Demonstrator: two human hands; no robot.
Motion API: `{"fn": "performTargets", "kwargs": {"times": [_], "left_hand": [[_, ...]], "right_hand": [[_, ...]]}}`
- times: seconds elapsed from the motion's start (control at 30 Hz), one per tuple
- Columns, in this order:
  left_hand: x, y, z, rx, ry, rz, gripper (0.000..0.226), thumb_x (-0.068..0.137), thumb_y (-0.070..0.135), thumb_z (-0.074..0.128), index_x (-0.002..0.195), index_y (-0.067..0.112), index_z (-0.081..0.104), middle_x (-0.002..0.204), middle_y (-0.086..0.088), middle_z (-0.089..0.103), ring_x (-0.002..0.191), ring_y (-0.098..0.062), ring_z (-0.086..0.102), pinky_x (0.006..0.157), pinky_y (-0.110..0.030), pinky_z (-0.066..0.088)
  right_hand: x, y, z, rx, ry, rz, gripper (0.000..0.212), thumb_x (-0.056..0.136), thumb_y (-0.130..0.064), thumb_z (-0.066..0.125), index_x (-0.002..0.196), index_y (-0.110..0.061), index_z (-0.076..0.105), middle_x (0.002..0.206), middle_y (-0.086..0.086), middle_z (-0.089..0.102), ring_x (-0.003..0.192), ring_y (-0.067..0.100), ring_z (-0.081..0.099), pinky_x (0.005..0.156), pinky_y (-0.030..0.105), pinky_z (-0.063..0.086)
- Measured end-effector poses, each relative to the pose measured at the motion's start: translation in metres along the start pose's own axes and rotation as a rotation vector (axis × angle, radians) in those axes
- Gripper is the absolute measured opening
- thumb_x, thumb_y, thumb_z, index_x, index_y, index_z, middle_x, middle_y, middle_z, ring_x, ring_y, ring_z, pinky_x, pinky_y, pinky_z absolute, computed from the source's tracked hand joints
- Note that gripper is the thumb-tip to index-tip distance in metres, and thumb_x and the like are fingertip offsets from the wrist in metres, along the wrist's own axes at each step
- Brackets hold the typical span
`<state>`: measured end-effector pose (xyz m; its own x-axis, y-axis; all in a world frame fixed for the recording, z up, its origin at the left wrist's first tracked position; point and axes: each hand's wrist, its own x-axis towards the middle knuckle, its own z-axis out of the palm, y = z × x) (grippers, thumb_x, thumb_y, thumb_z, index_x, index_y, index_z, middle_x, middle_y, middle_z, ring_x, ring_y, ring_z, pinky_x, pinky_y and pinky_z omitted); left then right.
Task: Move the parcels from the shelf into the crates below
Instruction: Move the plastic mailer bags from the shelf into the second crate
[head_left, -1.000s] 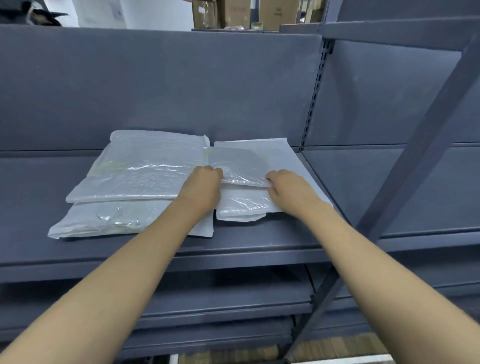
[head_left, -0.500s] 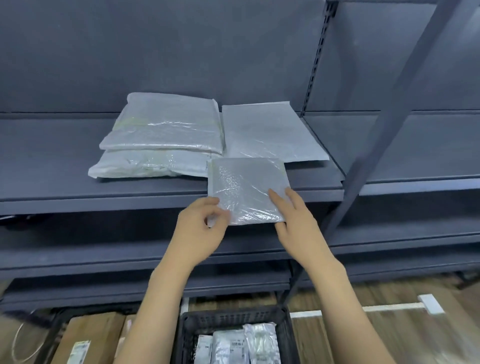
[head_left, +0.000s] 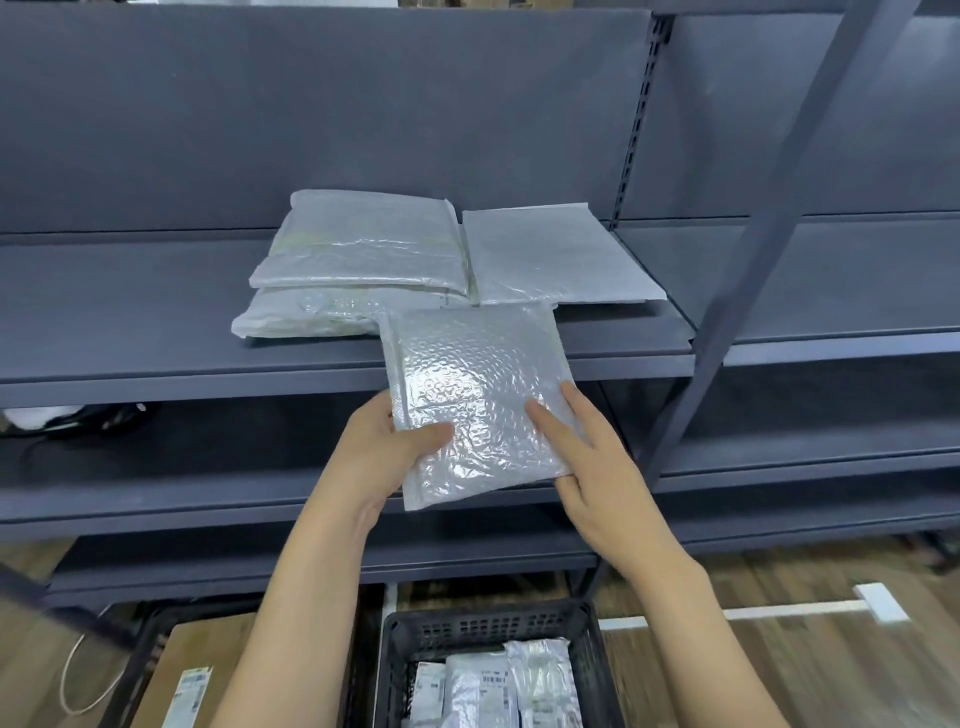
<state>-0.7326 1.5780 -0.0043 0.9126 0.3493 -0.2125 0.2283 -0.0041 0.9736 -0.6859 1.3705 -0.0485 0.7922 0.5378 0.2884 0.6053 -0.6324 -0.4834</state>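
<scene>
Both hands hold one bubble-wrap parcel (head_left: 475, 395) in the air in front of the shelf (head_left: 130, 332), clear of its front edge and above the crates. The left hand (head_left: 376, 457) clamps the parcel's lower left side: the thumb lies across the top face and the remaining fingers are hidden beneath it. The right hand (head_left: 597, 467) grips the lower right corner: the index finger (head_left: 550, 431) and a second finger lie extended flat on the top face, while the other digits curl under the bottom edge. The held parcel is roughly square, tilted slightly with its far edge higher.

Three parcels remain on the shelf. Two are stacked at the left — the upper stacked parcel (head_left: 363, 244) rests on the lower stacked parcel (head_left: 311, 314), which projects forward and to the left. One flat white parcel (head_left: 550, 257) lies just beside the stack on the right, flat on the shelf surface.

Two crates stand on the floor below. The black crate (head_left: 488, 623), directly under the hands, contains labelled parcels; three are distinguishable, the rest cut off by the frame edge. The left crate (head_left: 143, 654) holds a brown cardboard parcel (head_left: 202, 670) bearing a label.
</scene>
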Motion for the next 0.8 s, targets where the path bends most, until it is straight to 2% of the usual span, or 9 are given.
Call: {"fn": "performTargets", "kwargs": {"times": [0.13, 0.2, 0.27, 0.33, 0.4, 0.5, 0.6, 0.67, 0.8], "left_hand": [[-0.011, 0.009, -0.004, 0.148, 0.114, 0.188, 0.035, 0.082, 0.001, 0.068, 0.109, 0.023, 0.062, 0.099, 0.011, 0.070, 0.091, -0.006, 0.066, 0.074, -0.018, 0.049], [-0.017, 0.011, -0.007, 0.264, 0.167, 0.296, 0.034, 0.082, 0.002, 0.067, 0.104, 0.027, 0.062, 0.096, 0.014, 0.068, 0.089, -0.002, 0.063, 0.070, -0.013, 0.046], [-0.020, 0.013, -0.009, 0.307, 0.196, 0.357, 0.027, 0.082, 0.002, 0.066, 0.097, 0.024, 0.063, 0.091, 0.009, 0.069, 0.085, -0.010, 0.064, 0.070, -0.020, 0.049], [-0.022, 0.013, -0.012, 0.307, 0.197, 0.403, 0.018, 0.082, 0.001, 0.065, 0.089, 0.018, 0.064, 0.083, 0.007, 0.070, 0.078, -0.016, 0.063, 0.067, -0.022, 0.048], [-0.025, 0.012, -0.013, 0.312, 0.183, 0.468, 0.022, 0.083, -0.002, 0.064, 0.073, 0.018, 0.061, 0.070, 0.016, 0.067, 0.064, -0.004, 0.059, 0.059, -0.011, 0.042], [-0.028, 0.010, -0.018, 0.323, 0.171, 0.561, 0.039, 0.076, -0.018, 0.059, 0.064, 0.019, 0.057, 0.081, 0.021, 0.067, 0.082, 0.010, 0.062, 0.068, -0.007, 0.044], [-0.027, 0.009, -0.025, 0.353, 0.210, 0.694, 0.052, 0.069, -0.020, 0.065, 0.062, 0.031, 0.056, 0.088, 0.023, 0.067, 0.105, 0.008, 0.056, 0.083, -0.009, 0.043], [-0.028, 0.009, -0.027, 0.417, 0.235, 0.772, 0.049, 0.070, -0.012, 0.072, 0.061, 0.033, 0.055, 0.093, 0.023, 0.066, 0.117, 0.001, 0.049, 0.091, -0.011, 0.040], [-0.031, 0.013, -0.028, 0.508, 0.265, 0.903, 0.015, 0.072, 0.023, 0.074, 0.076, 0.026, 0.060, 0.099, 0.029, 0.060, 0.118, -0.002, 0.044, 0.100, -0.033, 0.038]], "right_hand": [[0.003, -0.005, -0.008, 0.027, -0.028, -0.041, 0.077, 0.093, -0.020, 0.057, 0.146, -0.044, 0.008, 0.157, -0.016, -0.006, 0.144, 0.000, -0.001, 0.117, 0.026, 0.020], [0.006, -0.009, -0.015, 0.070, 0.051, -0.030, 0.081, 0.092, -0.027, 0.060, 0.150, -0.037, 0.003, 0.158, -0.014, -0.001, 0.144, -0.001, 0.000, 0.117, 0.022, 0.013], [0.008, -0.013, -0.025, 0.116, 0.162, 0.002, 0.087, 0.092, -0.029, 0.062, 0.147, -0.034, -0.006, 0.157, -0.015, 0.002, 0.144, 0.000, 0.001, 0.116, 0.020, 0.009], [0.009, -0.016, -0.030, 0.180, 0.249, 0.041, 0.096, 0.090, -0.029, 0.065, 0.140, -0.045, -0.016, 0.154, -0.019, 0.001, 0.143, -0.002, 0.002, 0.114, 0.015, 0.008], [0.009, -0.020, -0.032, 0.281, 0.306, 0.065, 0.102, 0.087, -0.024, 0.068, 0.136, -0.054, -0.016, 0.154, -0.022, 0.006, 0.141, -0.006, 0.008, 0.109, 0.005, 0.010], [0.009, -0.019, -0.029, 0.263, 0.361, 0.013, 0.084, 0.084, -0.014, 0.071, 0.146, -0.037, 0.019, 0.153, -0.013, 0.021, 0.140, -0.002, 0.019, 0.109, 0.008, 0.019], [0.009, -0.016, -0.023, 0.198, 0.410, -0.031, 0.048, 0.074, 0.007, 0.070, 0.116, -0.014, 0.060, 0.146, 0.008, 0.034, 0.133, 0.014, 0.035, 0.102, 0.029, 0.035], [0.008, -0.015, -0.019, 0.129, 0.413, -0.066, 0.041, 0.068, 0.014, 0.064, 0.104, -0.007, 0.065, 0.143, 0.012, 0.039, 0.127, 0.026, 0.043, 0.098, 0.032, 0.038], [0.009, -0.018, -0.014, 0.049, 0.346, -0.150, 0.055, 0.073, 0.001, 0.057, 0.126, -0.012, 0.059, 0.141, 0.007, 0.047, 0.127, 0.018, 0.043, 0.105, 0.019, 0.031]]}}
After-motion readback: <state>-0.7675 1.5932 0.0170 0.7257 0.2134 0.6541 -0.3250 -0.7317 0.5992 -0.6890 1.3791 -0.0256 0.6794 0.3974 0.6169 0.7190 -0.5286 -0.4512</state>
